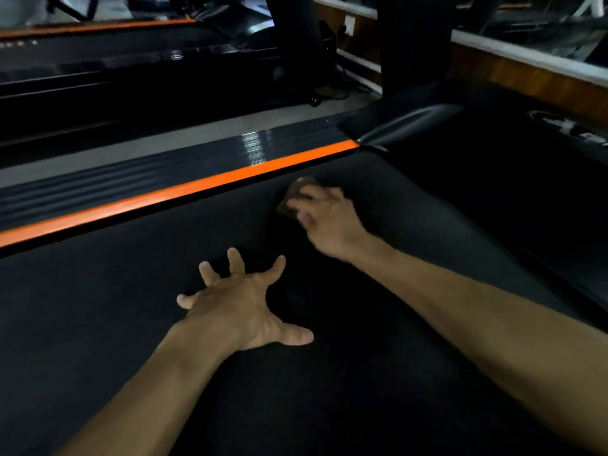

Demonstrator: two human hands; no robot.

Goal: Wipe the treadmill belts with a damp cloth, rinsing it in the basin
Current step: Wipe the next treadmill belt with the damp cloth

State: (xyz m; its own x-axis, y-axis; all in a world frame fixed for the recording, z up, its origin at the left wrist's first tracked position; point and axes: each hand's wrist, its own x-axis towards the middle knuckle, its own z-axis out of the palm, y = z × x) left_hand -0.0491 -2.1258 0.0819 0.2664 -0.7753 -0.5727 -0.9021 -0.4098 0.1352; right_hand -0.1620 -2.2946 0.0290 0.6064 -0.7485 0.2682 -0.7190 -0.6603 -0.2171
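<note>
A black treadmill belt (pixel 131 307) fills the lower part of the view. My left hand (pixel 243 304) presses flat on it with its fingers spread wide. Farther up the belt, my right hand (pixel 325 218) grips a small dark brown cloth (pixel 292 195) and holds it down against the belt, near the orange stripe. The right hand is blurred. Most of the cloth is hidden under its fingers.
An orange stripe (pixel 184 192) and a ribbed black side rail (pixel 131 179) border the belt on the left. The black motor cover (pixel 493 143) rises at the belt's far end. A second treadmill (pixel 115 60) stands beyond a strip of grey floor. A wood-panelled wall runs at right.
</note>
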